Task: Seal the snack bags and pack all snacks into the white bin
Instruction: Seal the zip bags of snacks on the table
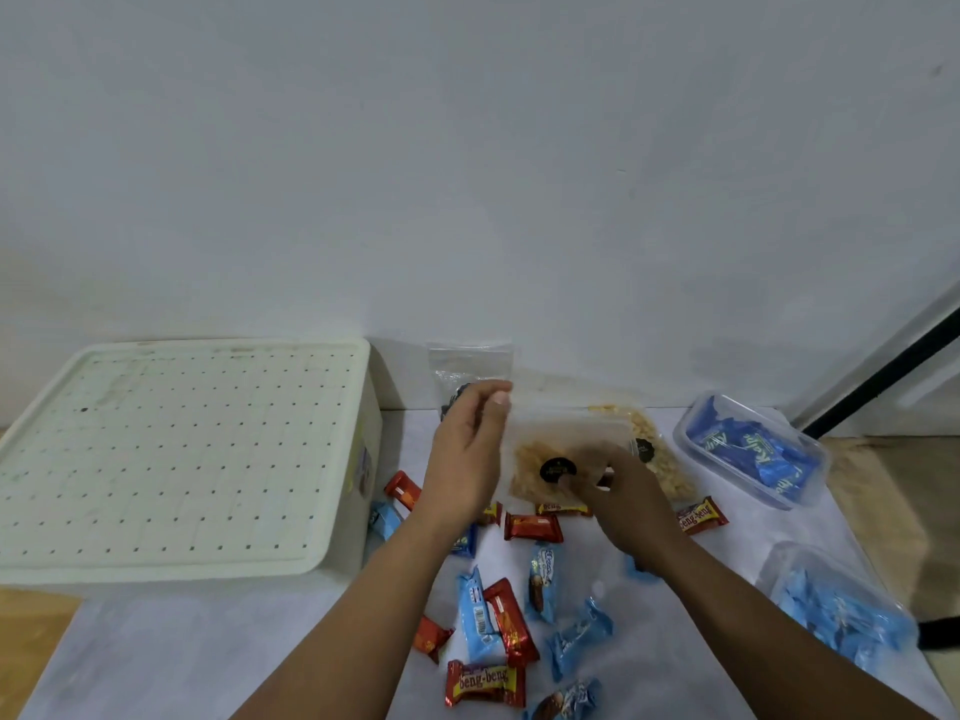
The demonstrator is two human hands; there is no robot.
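Observation:
A clear zip bag of yellow-brown snacks with a black round sticker is held above the table. My left hand pinches its upper left corner. My right hand grips its lower right side. A second bag of the same snacks lies behind it. Another clear bag leans on the wall. The white bin stands at the left, with its perforated lid on. Several red, blue and "beng-beng" wrapped snacks lie scattered on the white tabletop.
Two clear plastic tubs hold blue wrapped snacks, one at the back right and one at the right front. A black pole slants at the far right. The wall runs close behind the table.

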